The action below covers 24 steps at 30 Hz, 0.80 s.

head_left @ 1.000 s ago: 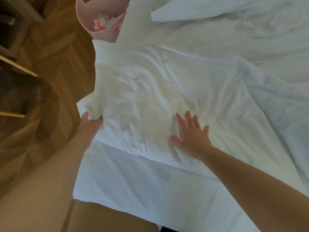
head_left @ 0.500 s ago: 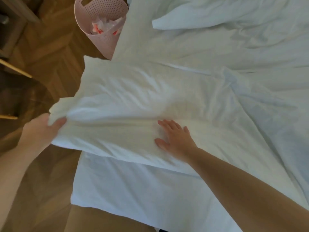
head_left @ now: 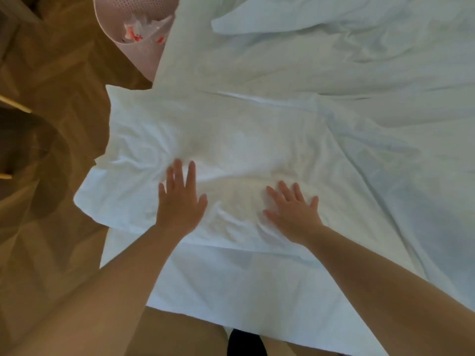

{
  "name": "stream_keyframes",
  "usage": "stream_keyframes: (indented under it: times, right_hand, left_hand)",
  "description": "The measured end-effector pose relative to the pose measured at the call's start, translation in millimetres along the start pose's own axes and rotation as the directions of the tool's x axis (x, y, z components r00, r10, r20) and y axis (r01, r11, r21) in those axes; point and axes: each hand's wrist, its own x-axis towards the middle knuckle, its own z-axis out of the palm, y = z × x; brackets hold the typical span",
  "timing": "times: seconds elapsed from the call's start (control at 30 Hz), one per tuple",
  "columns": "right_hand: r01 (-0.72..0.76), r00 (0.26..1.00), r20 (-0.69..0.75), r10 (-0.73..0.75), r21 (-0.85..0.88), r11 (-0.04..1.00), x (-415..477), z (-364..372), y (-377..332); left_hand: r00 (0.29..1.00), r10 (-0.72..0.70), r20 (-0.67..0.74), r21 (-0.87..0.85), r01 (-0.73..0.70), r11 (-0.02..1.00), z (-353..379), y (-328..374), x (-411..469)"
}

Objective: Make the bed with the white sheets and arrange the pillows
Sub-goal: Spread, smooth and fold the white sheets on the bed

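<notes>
White cotton fills the head view: the pillow (head_left: 218,150) lies flat at the near left corner of the bed (head_left: 257,291), its left end overhanging the bed's left edge above the wooden floor (head_left: 51,227). Both hands are down on it, palms flat. The left hand (head_left: 180,204) presses the pillow's near left part, fingers spread and straight, gripping nothing, with wrinkles bunching just ahead of the fingertips. The right hand (head_left: 293,211) sits just beside it toward the middle of the pillow, fingers also splayed wide and flat on the cloth, nothing clasped. A small gap of creased fabric lies between the two hands.

Under the pillow, the white sheets (head_left: 359,73) run across the whole bed, rumpled, with long folds fanning toward the far right. A loose flap of white cloth (head_left: 282,19) lies near the bed's far edge. Along the near edge the sheet hangs smooth in front of the person's legs.

Beside the bed's far left edge stands a pink perforated basket (head_left: 138,50), touching the hanging sheet, with crumpled white and red bits inside.
</notes>
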Motion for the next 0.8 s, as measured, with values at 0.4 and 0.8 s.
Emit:
stream_keyframes:
  times: [0.4,0.8]
  right_hand:
    - [-0.228,0.91,-0.296,0.29,0.226,0.947,-139,-51,277]
    - [-0.481,0.874,0.085,0.479,0.003,0.877,-145,-30,594]
  left_hand:
    - [0.863,0.418,0.284,0.031,-0.444,0.896,7,324,-40]
    - [0.885,0.238,0.4,0.334,-0.382,0.861,54,574,20]
